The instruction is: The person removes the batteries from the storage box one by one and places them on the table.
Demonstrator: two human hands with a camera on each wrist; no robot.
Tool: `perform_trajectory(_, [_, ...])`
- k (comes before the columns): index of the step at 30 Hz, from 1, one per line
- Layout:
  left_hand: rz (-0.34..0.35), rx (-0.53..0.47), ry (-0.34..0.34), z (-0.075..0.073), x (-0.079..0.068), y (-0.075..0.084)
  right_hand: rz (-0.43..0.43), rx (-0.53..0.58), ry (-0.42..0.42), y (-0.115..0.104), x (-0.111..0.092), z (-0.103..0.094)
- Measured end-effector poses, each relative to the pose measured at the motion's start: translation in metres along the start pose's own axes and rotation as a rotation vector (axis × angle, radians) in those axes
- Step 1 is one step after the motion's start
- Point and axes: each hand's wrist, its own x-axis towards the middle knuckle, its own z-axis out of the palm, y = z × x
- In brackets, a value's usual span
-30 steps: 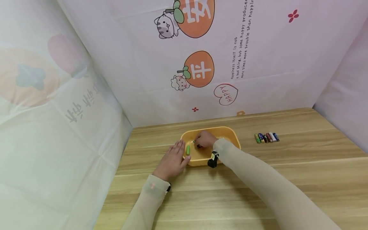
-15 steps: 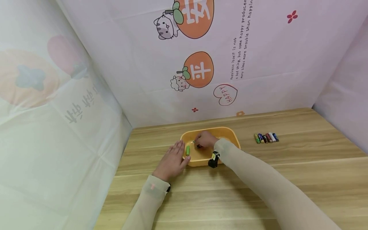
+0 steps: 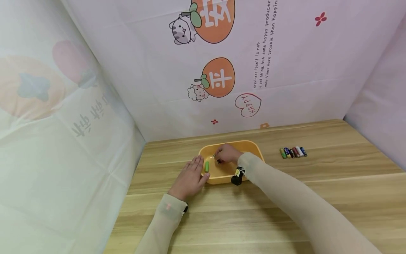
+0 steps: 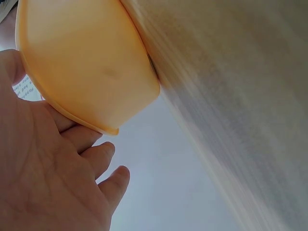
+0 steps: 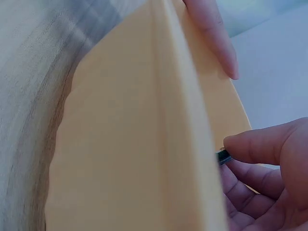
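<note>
A yellow-orange plastic basin (image 3: 222, 180) stands on the table. My left hand (image 3: 188, 179) rests on its left rim with fingers fairly straight; in the left wrist view, the fingertips (image 4: 105, 155) lie along the basin's edge. Inside, near that hand, a bright green battery (image 3: 207, 166) lies on the basin floor. My right hand (image 3: 227, 153) reaches down into the basin's middle. Between its thumb and fingers it pinches a dark battery (image 5: 223, 157), seen mostly end-on in the right wrist view; the rest is hidden by the fingers and the basin's wall.
To the right of the basin, several batteries (image 3: 293, 152) of mixed colours lie side by side in a row on the wooden table (image 3: 241, 222). White printed cloth (image 3: 165, 88) hangs behind the table and along both sides.
Both hands stay nearly where they were, the left on the rim and the right inside the basin. My right wrist has shifted very slightly to the right.
</note>
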Motion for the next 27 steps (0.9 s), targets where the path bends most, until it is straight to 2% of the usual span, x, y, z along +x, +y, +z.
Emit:
perform_trajectory(17, [-0.005,-0.014,0.005,0.001,-0.001,0.001,-0.014,0.014,-0.003,0.001,-0.015,-0.015])
perform_trajectory(27, [0.0,-0.016,0.007,0.001,0.0,0.002,-0.012,0.034,-0.024,0.008,-0.014,-0.024])
